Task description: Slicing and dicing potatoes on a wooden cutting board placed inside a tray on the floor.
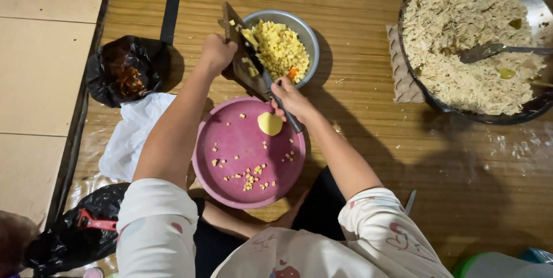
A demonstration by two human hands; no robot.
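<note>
Sitting on a wooden floor, seen from above. Left hand (216, 53) clenched around the edge of a small dark cutting board (245, 62), held tilted over the rim of a round grey metal bowl (305, 33) full of yellow diced cubes (279, 48). Right hand (291, 98) grasping the dark handle of a kitchen knife (271, 91), blade laid flat against the board, among the cubes clinging there.

Just below the bowl, near the lap, a round pink plastic tray (230, 134), with one peeled pale yellow piece (269, 123) near its upper edge and scattered small cubes toward its lower edge.

For doing this step well, probably best: keep the board's lower edge inside the bowl's rim, so no cubes fall between bowl and tray. Slide the blade downward with the dull side or flat, not the sharp edge, away from the left fingers. Keep the tilt steep enough for sliding, but steady.

At the far right corner of the floor, a large metal pan of shredded pale food (472, 36) with a spoon (489, 50). At the left edge, a black plastic bag with peels (124, 71) and a white plastic bag (135, 131).
</note>
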